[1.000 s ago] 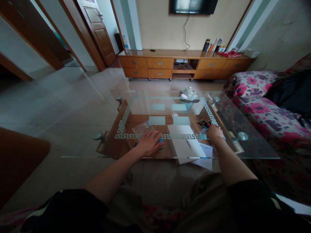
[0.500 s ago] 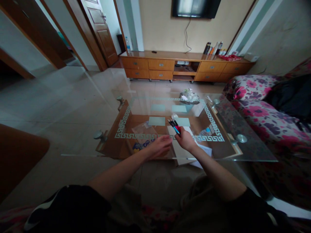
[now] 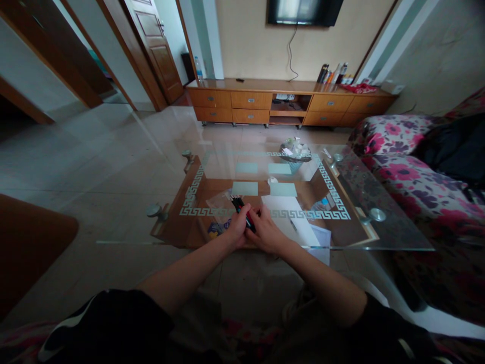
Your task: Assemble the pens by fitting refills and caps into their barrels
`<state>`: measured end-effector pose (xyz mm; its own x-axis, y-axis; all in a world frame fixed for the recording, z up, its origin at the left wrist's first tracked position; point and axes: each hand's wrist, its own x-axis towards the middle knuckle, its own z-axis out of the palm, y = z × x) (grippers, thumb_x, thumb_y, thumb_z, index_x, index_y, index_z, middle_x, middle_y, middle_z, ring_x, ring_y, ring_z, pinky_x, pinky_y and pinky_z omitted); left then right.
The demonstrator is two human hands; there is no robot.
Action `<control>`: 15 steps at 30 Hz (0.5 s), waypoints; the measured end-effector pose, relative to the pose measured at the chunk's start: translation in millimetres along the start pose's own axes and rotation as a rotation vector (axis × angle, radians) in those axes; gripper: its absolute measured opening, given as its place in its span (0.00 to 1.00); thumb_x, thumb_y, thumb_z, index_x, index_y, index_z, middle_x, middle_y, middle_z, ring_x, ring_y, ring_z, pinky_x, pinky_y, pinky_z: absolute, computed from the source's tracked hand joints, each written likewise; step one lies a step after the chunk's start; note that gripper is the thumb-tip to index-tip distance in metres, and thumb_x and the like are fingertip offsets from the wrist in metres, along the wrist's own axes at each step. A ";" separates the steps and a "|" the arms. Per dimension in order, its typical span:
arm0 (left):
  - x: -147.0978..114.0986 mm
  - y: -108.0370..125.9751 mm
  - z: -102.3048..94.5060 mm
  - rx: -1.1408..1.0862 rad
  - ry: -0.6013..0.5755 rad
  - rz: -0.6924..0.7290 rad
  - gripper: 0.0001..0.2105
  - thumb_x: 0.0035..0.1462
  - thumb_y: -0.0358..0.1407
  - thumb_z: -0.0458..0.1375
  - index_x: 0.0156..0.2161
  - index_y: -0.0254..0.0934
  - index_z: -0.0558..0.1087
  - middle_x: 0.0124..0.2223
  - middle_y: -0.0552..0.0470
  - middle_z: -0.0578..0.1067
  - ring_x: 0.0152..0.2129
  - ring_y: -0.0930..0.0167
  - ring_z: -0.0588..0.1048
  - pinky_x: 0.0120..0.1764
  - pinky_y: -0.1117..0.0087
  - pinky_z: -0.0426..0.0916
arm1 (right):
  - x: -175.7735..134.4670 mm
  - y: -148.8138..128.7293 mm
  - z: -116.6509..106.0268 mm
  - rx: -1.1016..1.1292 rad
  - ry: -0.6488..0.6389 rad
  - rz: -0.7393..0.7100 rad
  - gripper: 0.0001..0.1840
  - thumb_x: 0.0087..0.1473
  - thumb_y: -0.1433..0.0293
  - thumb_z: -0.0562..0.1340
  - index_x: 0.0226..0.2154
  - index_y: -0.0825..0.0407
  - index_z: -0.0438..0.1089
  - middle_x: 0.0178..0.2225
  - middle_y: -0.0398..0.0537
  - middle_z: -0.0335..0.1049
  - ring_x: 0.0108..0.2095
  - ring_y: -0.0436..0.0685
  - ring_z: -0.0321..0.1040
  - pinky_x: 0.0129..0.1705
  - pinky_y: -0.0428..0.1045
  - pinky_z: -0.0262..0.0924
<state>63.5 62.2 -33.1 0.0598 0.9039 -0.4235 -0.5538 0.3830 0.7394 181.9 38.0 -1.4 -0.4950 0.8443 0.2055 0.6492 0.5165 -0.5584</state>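
A bundle of several pens [image 3: 238, 203], mostly black with some red, points up and to the left above the glass table [image 3: 394, 237]. My left hand [image 3: 238, 228] is closed around the lower part of the bundle. From the other side my right hand [image 3: 265, 233] meets it, its fingers pressed against the same pens, partly hiding them. Just right of the hands is a white sheet [image 3: 303, 233], with the table's key pattern showing across it. A slim dark pen-like item [image 3: 293, 225] appears on the sheet.
Seen through the glass are a clear plastic bag [image 3: 220, 199] and a blue packet [image 3: 215, 230]. A crumpled white item [image 3: 272, 180] is beyond the hands. Behind stand a filled basket [image 3: 297, 156] and a low wooden cabinet [image 3: 250, 101]; a floral sofa [image 3: 405, 174] is on the right.
The pens have moved left and closer to me. My left hand, apart from them before, has closed on them, and my right hand has come across to meet it.
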 end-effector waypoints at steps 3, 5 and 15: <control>3.9 7.2 2.8 0.041 0.067 0.086 0.15 0.49 0.46 0.63 0.32 0.34 0.70 0.26 0.53 0.74 0.23 0.72 0.75 0.32 0.71 0.70 | -0.5 -0.5 -4.7 -0.024 0.058 0.010 0.32 0.58 0.61 0.61 0.62 0.52 0.55 0.48 0.56 0.57 0.50 0.64 0.58 0.54 0.60 0.59; 9.9 18.3 0.2 0.179 0.086 0.184 0.15 0.53 0.46 0.60 0.33 0.35 0.69 0.26 0.53 0.74 0.21 0.73 0.73 0.29 0.72 0.69 | -1.7 0.8 -7.5 -0.035 0.111 0.019 0.38 0.58 0.60 0.61 0.66 0.51 0.48 0.50 0.57 0.56 0.51 0.65 0.58 0.55 0.62 0.59; 45.7 108.0 -85.7 1.814 0.429 0.441 0.21 0.59 0.45 0.54 0.55 0.39 0.64 0.41 0.40 0.78 0.39 0.56 0.78 0.41 0.60 0.70 | -11.9 17.3 -5.7 0.000 0.121 0.018 0.36 0.57 0.66 0.62 0.64 0.50 0.50 0.54 0.59 0.52 0.53 0.64 0.59 0.57 0.62 0.59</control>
<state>-64.8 128.6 -17.5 -0.1586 0.9862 0.0475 0.9516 0.1399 0.2738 202.3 37.7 -8.9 -0.4098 0.8645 0.2911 0.6572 0.5012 -0.5630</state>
